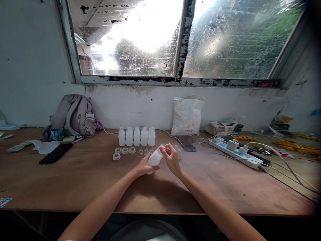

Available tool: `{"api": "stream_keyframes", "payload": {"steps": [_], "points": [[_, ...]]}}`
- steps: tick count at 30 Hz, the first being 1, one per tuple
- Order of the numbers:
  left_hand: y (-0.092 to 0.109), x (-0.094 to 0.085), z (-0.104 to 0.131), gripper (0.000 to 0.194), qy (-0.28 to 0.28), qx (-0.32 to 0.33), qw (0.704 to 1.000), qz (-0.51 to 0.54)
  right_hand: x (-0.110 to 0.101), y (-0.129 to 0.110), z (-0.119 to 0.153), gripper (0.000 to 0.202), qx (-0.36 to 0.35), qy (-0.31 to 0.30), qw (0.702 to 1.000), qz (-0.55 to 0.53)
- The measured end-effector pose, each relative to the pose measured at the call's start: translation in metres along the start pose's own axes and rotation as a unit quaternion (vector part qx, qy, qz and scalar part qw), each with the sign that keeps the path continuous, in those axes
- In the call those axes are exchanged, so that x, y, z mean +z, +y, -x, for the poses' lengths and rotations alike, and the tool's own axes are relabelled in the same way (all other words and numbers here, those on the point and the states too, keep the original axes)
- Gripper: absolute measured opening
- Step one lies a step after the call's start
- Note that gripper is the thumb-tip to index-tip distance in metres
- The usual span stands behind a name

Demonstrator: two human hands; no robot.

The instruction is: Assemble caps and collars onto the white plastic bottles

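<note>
My left hand [145, 166] grips the body of a small translucent white bottle [154, 159], tilted with its neck pointing up and to the right. My right hand [170, 154] pinches a small clear part at the bottle's neck. Behind the hands, several similar white bottles [136, 136] stand upright in a row on the wooden table [87, 180]. In front of that row lie several white rings [124, 151], and a few small clear nipple-like parts [146, 150] stand beside them.
A grey backpack [74, 115] and a black phone [55, 153] lie at the left. A white plastic bag [187, 115] leans on the wall. A power strip [235, 153] with plugs and cables runs along the right, with yellow parts [296, 144] beyond.
</note>
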State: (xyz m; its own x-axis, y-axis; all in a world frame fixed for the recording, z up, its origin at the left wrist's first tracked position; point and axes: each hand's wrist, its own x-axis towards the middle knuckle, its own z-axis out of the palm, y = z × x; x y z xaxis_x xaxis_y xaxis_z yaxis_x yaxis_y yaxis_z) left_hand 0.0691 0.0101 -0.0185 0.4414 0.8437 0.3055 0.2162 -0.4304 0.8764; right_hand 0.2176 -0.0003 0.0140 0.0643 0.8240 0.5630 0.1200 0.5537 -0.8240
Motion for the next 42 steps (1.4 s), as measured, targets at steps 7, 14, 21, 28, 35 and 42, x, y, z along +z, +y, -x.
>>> {"api": "stream_keyframes", "payload": {"steps": [7,14,21,28,35,42], "points": [[0.000,0.002,0.002,0.052,0.028,0.018,0.999,-0.008,-0.004,0.003,-0.003,0.024,0.007,-0.015,1.000,-0.011],[0.002,-0.009,0.006,0.040,0.102,0.022,0.992,-0.074,-0.022,0.027,-0.009,0.029,0.087,-0.096,0.991,0.042],[-0.002,-0.041,0.003,0.046,-0.013,0.042,0.990,-0.134,-0.023,0.039,-0.011,0.040,0.083,-0.240,0.957,0.142],[-0.012,-0.038,-0.012,0.048,-0.016,0.008,0.985,-0.169,-0.016,0.065,-0.009,0.053,-0.035,-0.171,0.931,0.321],[-0.026,-0.035,-0.028,0.044,-0.026,-0.015,0.990,-0.141,-0.011,0.079,-0.016,0.057,-0.013,-0.173,0.904,0.390],[-0.046,-0.041,-0.032,0.055,-0.057,0.005,0.989,-0.138,-0.008,0.076,-0.011,0.050,0.055,-0.158,0.913,0.372]]}}
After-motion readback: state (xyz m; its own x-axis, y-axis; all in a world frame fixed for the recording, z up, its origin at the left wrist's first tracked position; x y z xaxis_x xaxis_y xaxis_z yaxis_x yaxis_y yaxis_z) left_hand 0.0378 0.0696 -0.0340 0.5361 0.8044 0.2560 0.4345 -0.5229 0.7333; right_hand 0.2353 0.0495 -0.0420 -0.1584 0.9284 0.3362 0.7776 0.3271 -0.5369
